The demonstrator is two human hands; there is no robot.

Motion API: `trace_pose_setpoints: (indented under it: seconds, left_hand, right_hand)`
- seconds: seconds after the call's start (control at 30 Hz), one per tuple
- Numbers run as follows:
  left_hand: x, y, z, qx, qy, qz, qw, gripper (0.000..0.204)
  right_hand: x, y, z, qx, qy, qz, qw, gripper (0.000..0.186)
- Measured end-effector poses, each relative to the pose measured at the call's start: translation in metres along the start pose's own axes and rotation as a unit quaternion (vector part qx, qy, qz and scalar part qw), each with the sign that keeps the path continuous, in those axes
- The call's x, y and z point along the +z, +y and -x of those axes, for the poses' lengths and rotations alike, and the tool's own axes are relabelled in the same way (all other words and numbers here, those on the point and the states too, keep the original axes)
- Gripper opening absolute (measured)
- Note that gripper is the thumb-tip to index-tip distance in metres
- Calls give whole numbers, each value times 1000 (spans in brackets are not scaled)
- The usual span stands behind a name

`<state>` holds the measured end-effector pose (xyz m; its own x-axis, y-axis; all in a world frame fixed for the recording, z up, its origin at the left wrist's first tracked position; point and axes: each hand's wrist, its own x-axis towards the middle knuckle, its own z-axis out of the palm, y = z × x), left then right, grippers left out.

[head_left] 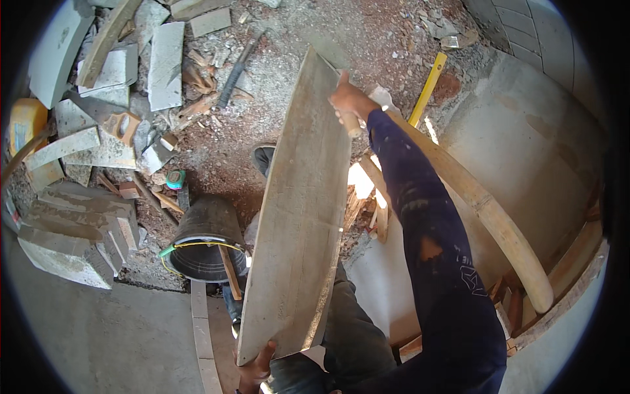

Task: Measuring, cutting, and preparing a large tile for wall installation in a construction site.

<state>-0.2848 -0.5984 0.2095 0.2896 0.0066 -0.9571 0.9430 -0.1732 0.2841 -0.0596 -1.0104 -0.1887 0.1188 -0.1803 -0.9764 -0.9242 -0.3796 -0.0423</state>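
A long, flat grey board [298,197] stands tilted in front of me, running from my lap up toward the far middle of the floor. My left hand [257,368] is closed on its near lower corner, thumb over the face. At the far right edge of the board, my right hand [349,102] is wrapped around a short wooden handle [353,125]. A thin metal blade [327,62] shows beyond the fingers along the board's edge; the tool's full shape is hidden. My legs and part of a shoe [262,157] lie behind the board.
A black bucket [209,220] with a wooden stick stands left of the board. Grey blocks [72,230], a handsaw [123,128], a hammer [237,72] and a yellow jerrycan [27,123] lie further left. On the right are a yellow level [428,88] and a bamboo pole [489,210].
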Motion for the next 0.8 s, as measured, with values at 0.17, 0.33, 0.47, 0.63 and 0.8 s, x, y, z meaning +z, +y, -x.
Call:
trace_pose_setpoints:
  seconds: [0.17,0.33,0.47,0.63,0.8]
  left_hand:
    - [-6,19,4,135,92,-29,986,53]
    - [-39,33,13,103,92,-115,984,49]
    - [-38,22,-1,192,50,-103,975,41]
    - [-42,15,10,181,93,-88,975,48]
    - [-62,70,55,103,137,137,976,72]
  right_hand:
    - [10,-45,151,-232,-65,198,950,73]
    - [32,-46,222,-317,-110,393,856,55]
    - [-69,-11,83,-416,0,249,875,52]
    - [-54,-55,64,-269,60,50,960,54]
    - [-7,-17,142,-286,151,-176,930,82]
